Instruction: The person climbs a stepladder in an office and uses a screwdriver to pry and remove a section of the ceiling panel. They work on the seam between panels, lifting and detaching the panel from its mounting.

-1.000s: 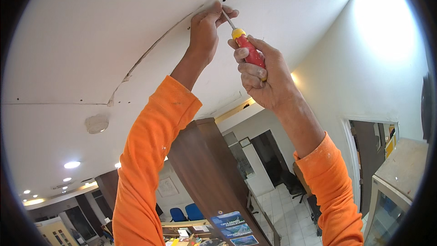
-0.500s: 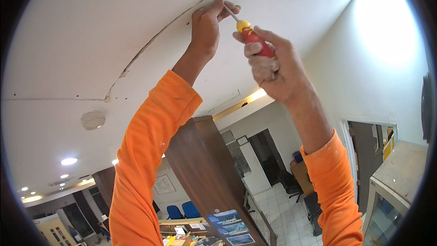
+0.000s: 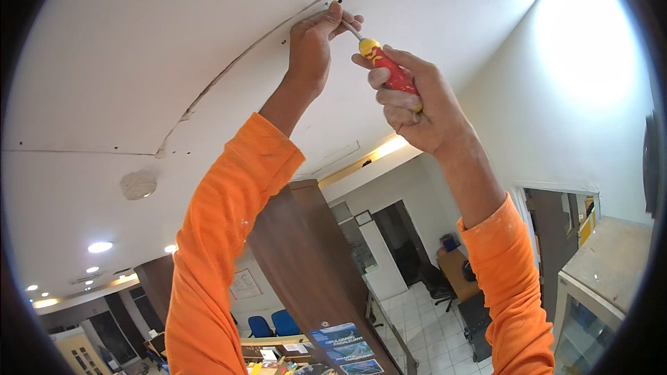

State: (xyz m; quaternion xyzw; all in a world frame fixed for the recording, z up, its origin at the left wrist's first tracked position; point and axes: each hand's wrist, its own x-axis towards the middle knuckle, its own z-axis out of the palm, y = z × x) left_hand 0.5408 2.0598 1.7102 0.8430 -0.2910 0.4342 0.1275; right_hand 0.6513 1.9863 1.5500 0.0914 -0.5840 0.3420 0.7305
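Note:
My right hand [image 3: 420,101] is wrapped round the red and yellow handle of a screwdriver [image 3: 396,75]. Its metal shaft points up and left to the white ceiling [image 3: 174,42]. At the shaft's upper end, my left hand [image 3: 313,45] is raised against the ceiling with thumb and fingers pinched together. Those fingers hide the tip and whatever they hold there. A long cracked seam [image 3: 233,62] curves across the ceiling beside the left hand, with small dark screw holes near it.
A round white ceiling fitting [image 3: 138,185] sits left of my left arm. Below stands a tall dark wood column [image 3: 313,250] with a blue poster [image 3: 345,344]. At the lower right is a glass-fronted cabinet [image 3: 583,319]. Blue chairs [image 3: 283,322] and an office chair [image 3: 438,283] stand farther off.
The screwdriver handle shows a different side, as if turned, and my right fingers have shifted on it. My left hand keeps its pinch at the ceiling. The view has moved slightly.

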